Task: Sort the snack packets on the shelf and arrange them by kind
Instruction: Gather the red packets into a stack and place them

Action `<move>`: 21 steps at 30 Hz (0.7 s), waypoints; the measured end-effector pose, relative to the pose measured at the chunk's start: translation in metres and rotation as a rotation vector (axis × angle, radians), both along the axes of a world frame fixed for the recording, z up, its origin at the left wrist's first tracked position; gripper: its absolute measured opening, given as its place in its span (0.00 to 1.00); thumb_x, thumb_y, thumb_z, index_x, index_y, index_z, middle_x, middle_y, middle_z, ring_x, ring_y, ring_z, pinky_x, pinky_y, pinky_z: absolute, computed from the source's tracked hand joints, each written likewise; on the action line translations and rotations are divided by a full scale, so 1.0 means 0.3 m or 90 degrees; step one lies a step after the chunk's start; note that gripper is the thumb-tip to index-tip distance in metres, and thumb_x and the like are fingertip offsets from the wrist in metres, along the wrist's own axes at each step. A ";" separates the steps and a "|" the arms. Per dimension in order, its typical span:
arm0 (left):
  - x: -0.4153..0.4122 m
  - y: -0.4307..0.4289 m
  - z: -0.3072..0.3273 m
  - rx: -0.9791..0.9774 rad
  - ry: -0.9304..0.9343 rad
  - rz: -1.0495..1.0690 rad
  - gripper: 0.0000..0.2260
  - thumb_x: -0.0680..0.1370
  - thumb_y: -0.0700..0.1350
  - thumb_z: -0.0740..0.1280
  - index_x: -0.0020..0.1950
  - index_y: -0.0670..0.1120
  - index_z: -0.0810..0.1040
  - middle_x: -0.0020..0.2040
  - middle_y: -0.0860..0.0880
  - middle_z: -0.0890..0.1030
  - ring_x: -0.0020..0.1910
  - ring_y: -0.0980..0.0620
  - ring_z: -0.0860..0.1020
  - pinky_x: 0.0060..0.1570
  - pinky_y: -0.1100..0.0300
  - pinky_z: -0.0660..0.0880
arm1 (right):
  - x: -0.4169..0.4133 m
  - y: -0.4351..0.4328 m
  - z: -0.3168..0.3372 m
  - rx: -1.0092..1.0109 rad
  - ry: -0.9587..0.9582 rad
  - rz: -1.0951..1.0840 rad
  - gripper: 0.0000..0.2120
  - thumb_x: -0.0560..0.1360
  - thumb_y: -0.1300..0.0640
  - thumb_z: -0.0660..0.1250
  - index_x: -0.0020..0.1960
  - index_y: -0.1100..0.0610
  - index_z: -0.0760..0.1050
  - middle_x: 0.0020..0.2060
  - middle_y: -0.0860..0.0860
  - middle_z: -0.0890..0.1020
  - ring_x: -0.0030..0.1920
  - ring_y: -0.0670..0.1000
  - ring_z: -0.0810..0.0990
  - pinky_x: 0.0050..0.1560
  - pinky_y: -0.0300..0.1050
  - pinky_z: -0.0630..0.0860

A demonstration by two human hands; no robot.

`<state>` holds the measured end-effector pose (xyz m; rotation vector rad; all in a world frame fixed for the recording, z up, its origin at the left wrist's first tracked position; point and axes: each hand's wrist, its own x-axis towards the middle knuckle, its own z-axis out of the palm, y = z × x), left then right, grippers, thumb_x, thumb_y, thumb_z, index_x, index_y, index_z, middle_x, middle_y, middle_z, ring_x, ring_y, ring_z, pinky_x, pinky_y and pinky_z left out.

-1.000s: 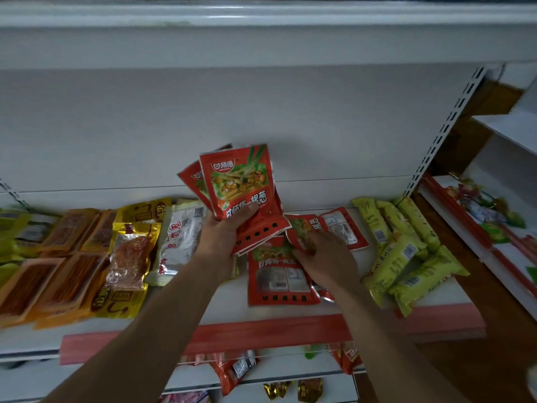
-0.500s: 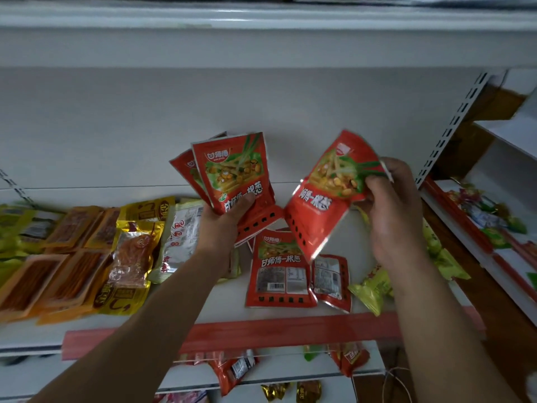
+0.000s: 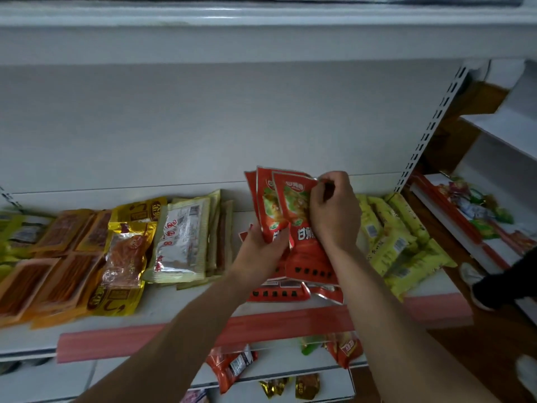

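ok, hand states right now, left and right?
Left hand: grips the stack of red packets.
Right hand: pinches the front red packet at its top edge.

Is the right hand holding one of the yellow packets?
No, the right hand pinches the front red packet of the fan that the left hand grips.

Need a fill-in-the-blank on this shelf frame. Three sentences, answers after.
1. The held packets, gripped by the left hand and the right hand, are ___ in colour.
2. The yellow packets lie on the shelf to the ___ of both hands.
3. The silver packet lies between the gold packets and the ___ hand.

Missing words: red; right; left.
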<state>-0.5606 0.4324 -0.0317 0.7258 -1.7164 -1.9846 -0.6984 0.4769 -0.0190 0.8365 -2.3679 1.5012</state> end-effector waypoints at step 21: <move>0.120 -0.183 -0.017 0.180 0.092 0.218 0.18 0.72 0.41 0.74 0.61 0.49 0.78 0.51 0.46 0.86 0.47 0.43 0.85 0.45 0.47 0.81 | 0.132 0.104 -0.208 0.573 -0.097 0.253 0.45 0.63 0.19 0.56 0.72 0.45 0.60 0.62 0.52 0.78 0.64 0.58 0.75 0.66 0.56 0.69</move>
